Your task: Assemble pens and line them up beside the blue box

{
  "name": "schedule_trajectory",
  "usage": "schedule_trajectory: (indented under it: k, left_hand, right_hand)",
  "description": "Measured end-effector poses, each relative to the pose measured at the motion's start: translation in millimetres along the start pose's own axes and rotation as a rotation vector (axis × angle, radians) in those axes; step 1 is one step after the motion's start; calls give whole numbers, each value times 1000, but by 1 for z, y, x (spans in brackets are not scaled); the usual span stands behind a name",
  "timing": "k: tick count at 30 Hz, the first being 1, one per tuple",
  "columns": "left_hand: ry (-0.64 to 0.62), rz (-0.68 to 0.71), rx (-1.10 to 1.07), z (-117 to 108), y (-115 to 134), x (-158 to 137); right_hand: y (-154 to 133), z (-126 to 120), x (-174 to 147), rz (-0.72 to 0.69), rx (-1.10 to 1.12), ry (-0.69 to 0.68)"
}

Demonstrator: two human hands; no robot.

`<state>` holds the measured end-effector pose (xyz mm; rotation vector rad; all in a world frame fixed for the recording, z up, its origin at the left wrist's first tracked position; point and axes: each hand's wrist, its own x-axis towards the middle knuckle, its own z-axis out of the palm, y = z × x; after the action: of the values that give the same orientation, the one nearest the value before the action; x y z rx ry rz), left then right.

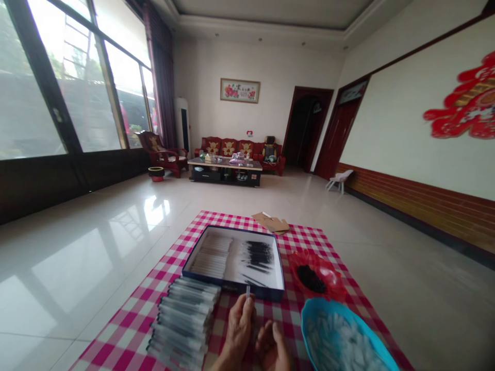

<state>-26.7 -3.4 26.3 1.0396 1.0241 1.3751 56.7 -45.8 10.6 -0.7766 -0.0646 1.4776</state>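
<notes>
My left hand [238,320] is closed in front of the shallow box, with a pen [248,291] pinched between thumb and fingers; only its clear plastic end shows. Close beside it, my right hand [272,346] has its fingers half curled and the thumb apart, with nothing visible in it. The box [236,257] has a dark blue rim and holds clear pen tubes [211,256] on its left and thin black sticks like refills [259,253] on its right. A pile of clear pens with black ends [185,322] lies left of my hands.
A blue bowl [307,322] with many small clear plastic pieces stands at the right. Behind it is a red dish [334,273] holding small black parts. Folded cardboard [270,222] lies at the far edge of the checked tablecloth [135,314]. A low table [224,164] stands across the room.
</notes>
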Motion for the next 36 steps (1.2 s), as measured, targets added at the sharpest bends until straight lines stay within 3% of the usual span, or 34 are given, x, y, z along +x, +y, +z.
schedule_trajectory:
  k: [5,8,11,15,16,19,28,31,36]
  left_hand:
    - [45,-44,-51,-2,-1,3]
    - [84,-69,-56,-2,-5,5]
    - [132,-70,-44,-3,-10,7]
    - [159,-63,-22,-2,-12,9]
    - [163,-63,-17,-2,-12,10]
    - [165,-60,-7,-2,-13,10]
    - [176,-83,20,-2,-15,7]
    - [191,-80,11,-3,-14,6]
    - [101,-34,-12,-3,-10,5]
  right_hand:
    - [3,5,-6,-48,-121,20]
    - [-12,18,-10,-193,-285,2]
    - [-43,49,-4,-414,-688,-112]
    - [-76,101,35,-774,-1402,-308]
    - [-78,111,48,-800,-1619,-340]
    - [-72,129,83,-752,-1850,-399]
    - [-45,129,119,-633,-2086,-370]
    - [-50,133,119,-678,-2020,-363]
    - [-76,135,95,-849,-1760,-308]
